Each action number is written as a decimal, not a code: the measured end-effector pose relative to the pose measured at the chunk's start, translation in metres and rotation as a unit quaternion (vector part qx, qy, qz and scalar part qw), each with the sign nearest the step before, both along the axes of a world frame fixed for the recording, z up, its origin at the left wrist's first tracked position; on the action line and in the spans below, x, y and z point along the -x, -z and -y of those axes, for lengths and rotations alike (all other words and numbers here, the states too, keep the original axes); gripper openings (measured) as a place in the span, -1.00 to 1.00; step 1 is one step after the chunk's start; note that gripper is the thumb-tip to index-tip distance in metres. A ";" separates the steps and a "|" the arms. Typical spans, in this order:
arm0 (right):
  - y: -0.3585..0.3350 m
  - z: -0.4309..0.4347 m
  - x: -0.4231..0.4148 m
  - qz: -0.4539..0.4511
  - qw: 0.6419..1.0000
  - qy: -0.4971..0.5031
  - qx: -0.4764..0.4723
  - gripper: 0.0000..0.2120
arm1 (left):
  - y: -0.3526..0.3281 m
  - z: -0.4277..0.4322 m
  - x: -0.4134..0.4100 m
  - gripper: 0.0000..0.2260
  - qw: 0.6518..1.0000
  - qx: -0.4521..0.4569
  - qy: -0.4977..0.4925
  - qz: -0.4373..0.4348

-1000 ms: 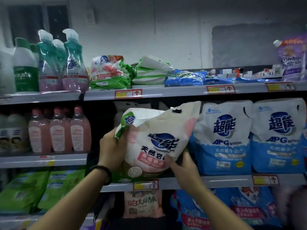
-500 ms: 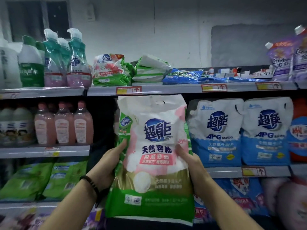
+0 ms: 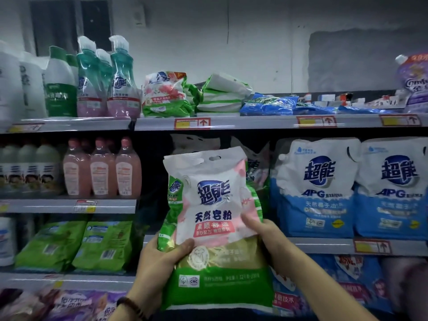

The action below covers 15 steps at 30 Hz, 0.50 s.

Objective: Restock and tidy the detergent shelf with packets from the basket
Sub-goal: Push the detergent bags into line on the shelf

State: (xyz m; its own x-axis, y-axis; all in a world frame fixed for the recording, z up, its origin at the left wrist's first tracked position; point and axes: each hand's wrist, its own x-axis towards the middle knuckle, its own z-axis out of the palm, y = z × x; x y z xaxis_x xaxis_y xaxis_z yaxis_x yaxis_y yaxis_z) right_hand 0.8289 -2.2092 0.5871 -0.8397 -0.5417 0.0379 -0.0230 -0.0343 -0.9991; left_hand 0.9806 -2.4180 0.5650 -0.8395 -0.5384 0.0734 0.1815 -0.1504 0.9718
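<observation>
The shelf (image 3: 254, 122) fills the view, with blue pouches (image 3: 317, 188) on the right. An upright green-and-white packet (image 3: 215, 205) is held near, before the dark gap left of them. The left hand (image 3: 159, 258) grips its lower left edge, thumb curled across the front. The right hand (image 3: 266, 237) clasps its right edge, thumb on the front.

Across the white front of the held packet (image 3: 217, 228), in big blue characters: 超能. Below that 天然皂粉, then 柔顺舒适 in white on a red band. Lower down, on the green part, a CQC mark. Again 超能, small, along its green left edge. On the blue-and-white pouch (image 3: 317, 205) just to the right: 超能, APG, and a small CQC mark. Same 超能 and APG on the second pouch (image 3: 393, 205). Up on the left, 超能 on a teal spray bottle (image 3: 120, 84). Far right, "Comfo" on a purple pouch (image 3: 414, 89), cut off at the edge. On the price tag (image 3: 192, 123) above the packet, only an upward arrow; figures too blurred.
</observation>
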 end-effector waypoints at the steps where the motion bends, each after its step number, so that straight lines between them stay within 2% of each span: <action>1: 0.007 -0.003 0.002 -0.006 1.000 -0.024 -0.013 -0.21 | -0.001 0.004 0.002 -0.55 1.000 0.006 -0.011 -0.013; 4: 0.027 -0.010 0.001 -0.004 0.994 -0.101 -0.035 -0.19 | -0.005 0.010 0.007 -0.64 0.999 0.014 -0.026 -0.033; 5: 0.035 -0.008 0.004 -0.011 0.995 -0.095 -0.037 -0.16 | -0.004 0.014 0.011 -0.67 0.999 0.015 -0.028 -0.035; 8: 0.052 0.005 0.012 0.007 1.000 0.004 -0.030 -0.03 | -0.004 0.024 0.025 -0.66 0.998 0.050 -0.021 -0.021; 10: 0.058 0.014 0.022 0.033 0.999 0.041 -0.008 0.12 | -0.005 0.034 0.030 -0.52 0.996 0.088 0.029 0.000; 11: 0.056 0.018 0.024 0.039 0.998 0.049 0.000 0.11 | -0.006 0.039 0.032 -0.44 0.991 0.115 0.062 0.010; 12: 0.053 0.021 0.028 0.044 0.998 0.050 0.009 0.01 | -0.007 0.044 0.033 -0.37 0.985 0.148 0.082 0.025; 14: 0.043 0.028 0.032 0.049 0.997 0.057 0.023 -0.21 | -0.004 0.057 0.041 -0.30 0.977 0.189 0.085 0.040; 15: 0.040 0.035 0.036 0.044 0.997 0.064 0.021 -0.21 | -0.002 0.064 0.048 -0.28 0.976 0.199 0.080 0.039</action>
State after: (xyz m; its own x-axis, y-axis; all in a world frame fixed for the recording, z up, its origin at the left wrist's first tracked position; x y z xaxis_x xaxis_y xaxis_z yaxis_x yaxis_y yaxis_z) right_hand 0.7927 -2.2439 0.5476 -0.9030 -0.4292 -0.0180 0.0572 -0.0787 -0.9953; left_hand 0.9322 -2.4817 0.5672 -0.9214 -0.3427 0.1833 0.1106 0.2209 0.9690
